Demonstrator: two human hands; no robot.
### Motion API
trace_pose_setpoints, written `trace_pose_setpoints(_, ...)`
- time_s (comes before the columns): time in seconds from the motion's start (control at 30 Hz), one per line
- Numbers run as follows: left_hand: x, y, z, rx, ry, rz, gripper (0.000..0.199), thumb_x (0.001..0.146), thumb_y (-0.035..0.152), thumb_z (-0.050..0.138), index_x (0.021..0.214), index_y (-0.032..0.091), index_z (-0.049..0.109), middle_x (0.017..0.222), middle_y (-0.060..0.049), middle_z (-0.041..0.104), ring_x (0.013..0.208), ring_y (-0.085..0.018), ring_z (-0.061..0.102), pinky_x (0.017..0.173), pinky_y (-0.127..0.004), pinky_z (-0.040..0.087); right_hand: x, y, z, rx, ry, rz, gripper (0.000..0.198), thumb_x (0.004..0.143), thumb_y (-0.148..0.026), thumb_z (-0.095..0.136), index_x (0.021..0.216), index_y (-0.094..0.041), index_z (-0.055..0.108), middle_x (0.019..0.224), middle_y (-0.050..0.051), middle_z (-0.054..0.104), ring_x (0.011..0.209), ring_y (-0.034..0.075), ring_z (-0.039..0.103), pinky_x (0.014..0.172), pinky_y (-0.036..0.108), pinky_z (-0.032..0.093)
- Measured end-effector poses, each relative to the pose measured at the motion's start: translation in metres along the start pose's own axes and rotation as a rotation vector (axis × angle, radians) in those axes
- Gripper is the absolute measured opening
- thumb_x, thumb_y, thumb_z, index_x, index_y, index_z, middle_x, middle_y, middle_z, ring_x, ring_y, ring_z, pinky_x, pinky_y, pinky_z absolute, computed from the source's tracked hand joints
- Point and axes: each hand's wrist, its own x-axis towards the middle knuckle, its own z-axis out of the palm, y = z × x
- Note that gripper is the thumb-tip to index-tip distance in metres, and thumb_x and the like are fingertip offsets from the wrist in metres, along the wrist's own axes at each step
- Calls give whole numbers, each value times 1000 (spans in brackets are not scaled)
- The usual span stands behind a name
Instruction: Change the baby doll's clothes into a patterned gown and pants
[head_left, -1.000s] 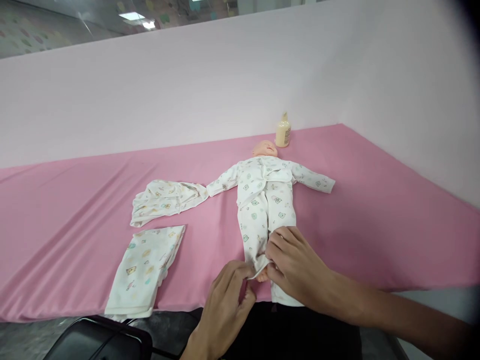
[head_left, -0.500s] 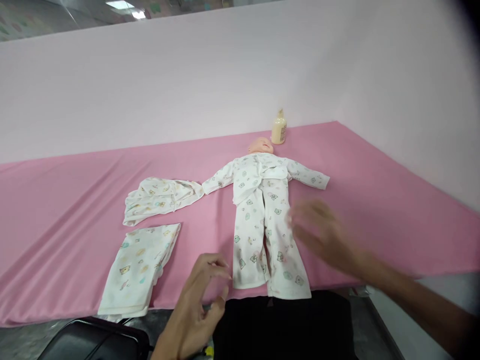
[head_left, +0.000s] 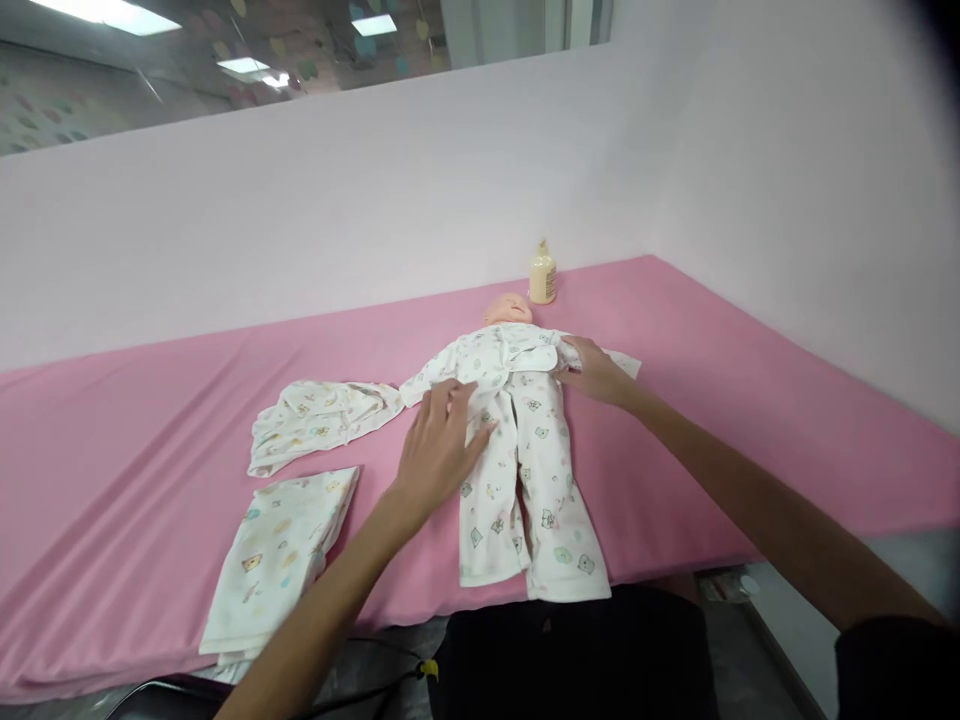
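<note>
A baby doll (head_left: 510,308) lies on its back in a white printed shirt (head_left: 480,350) and matching trousers (head_left: 547,500), its arms spread out. My left hand (head_left: 442,445) is over the left side of the shirt hem and the trouser top, fingers apart and thumb out. At the other side of the doll's waist, my right hand (head_left: 596,372) reaches the shirt edge below the sleeve (head_left: 626,362). Its thumb and fingers are apart. Whether the fingertips press on the cloth is hard to see.
A crumpled printed cloth (head_left: 322,420) touches the doll's left-side cuff, and a folded one (head_left: 277,560) lies nearer the front edge. Behind the head stands a pump bottle (head_left: 543,278). Pink cloth (head_left: 712,430) covers the table, bounded by white walls (head_left: 375,200).
Both hands have moved forward from the trouser legs to the doll's waist, the left from the table's front edge, the right from beside the leg. The view has tilted up slightly.
</note>
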Motion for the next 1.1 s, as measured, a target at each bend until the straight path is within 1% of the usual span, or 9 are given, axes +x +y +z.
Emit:
trace_pose_setpoints(0.1, 38, -12, 11, 33, -119, -98, 48, 97, 38, 51, 139, 18, 43, 133, -14, 54, 122, -29, 52, 90, -39, 48, 15, -3, -4, 218, -131, 117, 70, 78, -33, 72, 142, -20, 46, 146, 15, 53, 126, 29, 56, 99, 38, 50)
trace_pose_setpoints(0.2, 55, -13, 14, 60, -176, -117, 23, 100, 28, 39, 113, 18, 55, 109, -8, 63, 99, -24, 60, 75, -34, 43, 21, -6, -7, 267, -158, 175, 52, 79, -32, 70, 127, -19, 56, 120, 11, 68, 99, 23, 67, 83, 32, 52)
trace_pose_setpoints(0.27, 59, -11, 12, 54, -145, -119, 18, 98, 21, 36, 95, 19, 54, 97, -6, 63, 87, -22, 58, 66, -32, 36, 21, -6, -8, 227, -144, 159, 35, 82, -30, 66, 115, -19, 60, 101, 7, 72, 84, 19, 67, 74, 30, 51)
trace_pose_setpoints(0.5, 63, -9, 4, -151, -3, -174, 18, 96, 25, 42, 79, 20, 40, 80, -1, 57, 69, -16, 48, 61, -28, 29, 20, -6, -3, -129, -5, -48, 3, 82, -21, 59, 83, -21, 56, 93, 5, 67, 83, 19, 59, 67, 29, 40)
trace_pose_setpoints(0.7, 63, -13, 2, -166, 34, -134, 30, 98, 30, 44, 73, 20, 30, 72, 0, 49, 62, -14, 38, 59, -28, 24, 25, -9, 2, -152, 308, -83, 22, 84, -18, 48, 68, -24, 34, 70, 1, 53, 65, 18, 45, 61, 32, 32)
trace_pose_setpoints(0.83, 63, -22, 1, -192, 52, -140, 32, 99, 32, 45, 73, 20, 30, 70, 1, 47, 62, -14, 37, 60, -28, 25, 24, -8, 5, -24, 348, -133, 21, 84, -19, 48, 67, -24, 36, 81, 4, 56, 81, 21, 54, 77, 35, 42)
trace_pose_setpoints(0.97, 63, -28, 1, -238, 87, -146, 31, 99, 34, 47, 74, 20, 33, 70, 2, 47, 62, -13, 36, 60, -27, 27, 28, 0, -2, 250, 109, -97, 15, 85, -34, 63, 90, -23, 54, 124, 9, 58, 121, 25, 53, 104, 42, 40)
trace_pose_setpoints(1.03, 63, -28, 1, -261, 83, -144, 31, 99, 34, 48, 74, 20, 34, 70, 2, 47, 62, -13, 37, 60, -27, 27, 31, 5, -7, 406, -35, -11, 41, 82, -42, 70, 116, -26, 53, 139, 9, 53, 130, 25, 50, 105, 42, 43)
trace_pose_setpoints(1.1, 63, -27, 2, -276, 78, -130, 30, 98, 33, 49, 75, 20, 36, 71, 2, 48, 64, -13, 39, 61, -27, 29, 34, 9, -13, 486, -129, 50, 62, 77, -43, 75, 131, -28, 48, 140, 9, 54, 126, 25, 53, 100, 41, 48)
